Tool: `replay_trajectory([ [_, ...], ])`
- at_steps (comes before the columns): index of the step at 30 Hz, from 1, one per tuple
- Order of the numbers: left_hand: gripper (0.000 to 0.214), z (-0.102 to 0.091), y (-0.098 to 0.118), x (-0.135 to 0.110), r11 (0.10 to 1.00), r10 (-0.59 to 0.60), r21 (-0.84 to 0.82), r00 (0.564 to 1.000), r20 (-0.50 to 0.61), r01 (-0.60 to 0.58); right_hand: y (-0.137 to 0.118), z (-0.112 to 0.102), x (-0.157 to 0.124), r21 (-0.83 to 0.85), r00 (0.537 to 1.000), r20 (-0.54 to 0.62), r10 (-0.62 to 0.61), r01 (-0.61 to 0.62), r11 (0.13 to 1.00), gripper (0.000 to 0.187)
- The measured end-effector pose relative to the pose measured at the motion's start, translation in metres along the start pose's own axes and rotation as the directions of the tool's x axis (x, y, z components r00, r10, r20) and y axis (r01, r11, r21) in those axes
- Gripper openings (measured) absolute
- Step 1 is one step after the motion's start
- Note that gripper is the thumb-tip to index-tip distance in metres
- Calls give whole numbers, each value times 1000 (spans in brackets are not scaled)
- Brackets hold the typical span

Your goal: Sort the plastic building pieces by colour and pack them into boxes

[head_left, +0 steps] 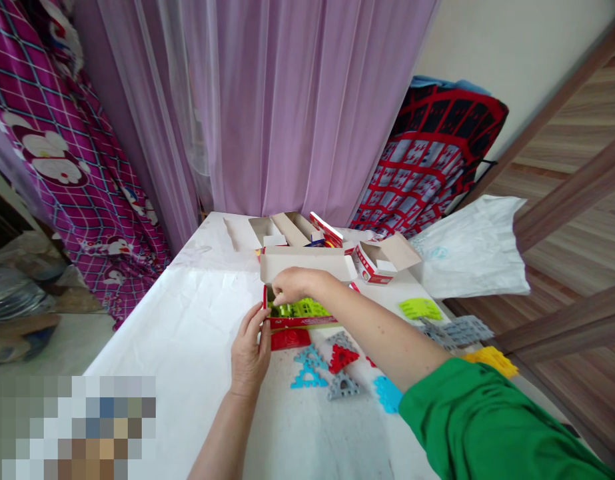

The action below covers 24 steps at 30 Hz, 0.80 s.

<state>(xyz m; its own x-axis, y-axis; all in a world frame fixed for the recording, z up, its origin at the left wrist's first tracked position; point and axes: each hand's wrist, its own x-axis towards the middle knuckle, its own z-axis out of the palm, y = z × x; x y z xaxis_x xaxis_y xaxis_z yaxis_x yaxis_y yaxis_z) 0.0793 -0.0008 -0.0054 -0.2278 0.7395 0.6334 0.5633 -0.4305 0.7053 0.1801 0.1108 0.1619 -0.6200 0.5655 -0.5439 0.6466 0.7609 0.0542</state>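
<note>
A shallow red cardboard box (307, 323) lies on the table with its lid (312, 263) raised at the back. Lime-green plastic building pieces (310, 308) fill part of it. My left hand (250, 350) grips the box's left end, thumb at the near corner. Reaching across from the right, my right hand (292, 285) has its fingers curled down into the box's left part, at the green pieces; whatever is between the fingertips is hidden. Just in front of the box lies a flat red piece (290, 339).
Blue (310, 377), red (343, 359) and grey (344, 385) triangular pieces lie nearer me. Stacks of lime (420, 309), grey (467, 330) and yellow pieces (492, 360) stand along the right. Opened cartons (374, 267) and a white bag (472, 250) lie beyond.
</note>
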Motion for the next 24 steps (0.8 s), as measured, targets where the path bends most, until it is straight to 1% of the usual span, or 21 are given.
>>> replay_trajectory([
  [2,28,0,-1,0,1000,-3,-2,1000,8,3,-1,1,3,50,1000,-8,-10,11,999,35],
  [5,27,0,-2,0,1000,12,-10,1000,0,-12,-4,6,7,113,999,-34,7,-3,994,34],
  [8,28,0,-2,0,1000,8,-17,1000,3,-8,-3,11,3,104,999,-38,3,1,995,34],
  [11,27,1,-3,0,1000,-7,-18,1000,-4,7,0,12,-10,72,988,-115,108,-100,992,41],
  [13,26,1,-2,0,1000,-9,-17,1000,-13,8,1,11,-21,87,970,-174,169,-156,984,37],
  [16,26,1,-2,-1,1000,-5,-19,1000,-17,5,3,9,-34,96,952,-244,187,-168,981,28],
  [18,26,1,-1,0,1000,-5,-23,1000,-14,5,6,10,-38,98,940,-286,187,-165,981,27],
  [20,26,1,-1,0,1000,-5,-28,1000,-10,5,8,14,-38,113,932,-306,194,-166,980,27],
  [24,26,1,-1,0,999,-10,-38,1000,-12,10,8,24,-31,135,919,-313,239,-206,969,30],
])
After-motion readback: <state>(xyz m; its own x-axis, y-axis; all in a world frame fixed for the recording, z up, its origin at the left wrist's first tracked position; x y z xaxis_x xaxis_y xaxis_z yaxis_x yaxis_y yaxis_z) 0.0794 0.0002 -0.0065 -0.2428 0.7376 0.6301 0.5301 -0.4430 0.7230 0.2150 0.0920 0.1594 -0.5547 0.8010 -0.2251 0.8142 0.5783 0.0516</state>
